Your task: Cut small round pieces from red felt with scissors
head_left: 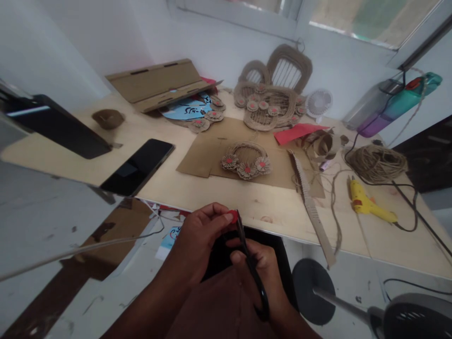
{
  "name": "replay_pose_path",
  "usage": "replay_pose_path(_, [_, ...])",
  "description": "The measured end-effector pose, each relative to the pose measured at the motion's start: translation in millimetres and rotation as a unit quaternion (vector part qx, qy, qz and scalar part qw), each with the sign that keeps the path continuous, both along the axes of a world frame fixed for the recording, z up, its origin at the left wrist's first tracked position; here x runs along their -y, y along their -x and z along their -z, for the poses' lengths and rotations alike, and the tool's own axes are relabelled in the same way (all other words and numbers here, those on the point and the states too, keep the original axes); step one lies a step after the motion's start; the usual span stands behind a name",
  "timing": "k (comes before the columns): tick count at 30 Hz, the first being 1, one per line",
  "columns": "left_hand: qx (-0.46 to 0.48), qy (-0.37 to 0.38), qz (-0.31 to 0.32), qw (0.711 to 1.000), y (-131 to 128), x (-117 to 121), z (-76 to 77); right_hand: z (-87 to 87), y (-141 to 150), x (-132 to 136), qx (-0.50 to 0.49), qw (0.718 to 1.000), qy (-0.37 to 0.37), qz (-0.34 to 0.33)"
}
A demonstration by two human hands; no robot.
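With left fingers (223, 222) pinching the red piece (233, 216) and right fingers (238, 257) gripping the scissors (251, 266), turning the piece against blades (240, 227) just beside the left fingers should trim cleanest.

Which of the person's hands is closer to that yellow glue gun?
Right. The right hand, holding black scissors, is left of the yellow glue gun and lower in the picture; the left hand, pinching a red piece, is farther left.

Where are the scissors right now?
In the head view, the black scissors are at the lower middle, held in the person's right grip, their tips beside the small red piece in the left grip.
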State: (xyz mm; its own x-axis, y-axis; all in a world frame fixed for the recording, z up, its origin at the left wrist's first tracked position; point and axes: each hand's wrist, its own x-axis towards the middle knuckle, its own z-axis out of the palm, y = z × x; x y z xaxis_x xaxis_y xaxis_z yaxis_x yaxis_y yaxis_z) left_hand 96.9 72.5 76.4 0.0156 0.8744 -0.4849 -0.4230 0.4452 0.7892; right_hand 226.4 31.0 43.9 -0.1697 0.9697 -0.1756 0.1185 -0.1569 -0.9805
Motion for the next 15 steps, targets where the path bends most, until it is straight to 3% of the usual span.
replay_pose_path(15, [-0.018,-0.01,0.017,1.0,2.5,-0.4,2.4,3.0,1.3,3.1,-0.003,1.0,0.028,0.005])
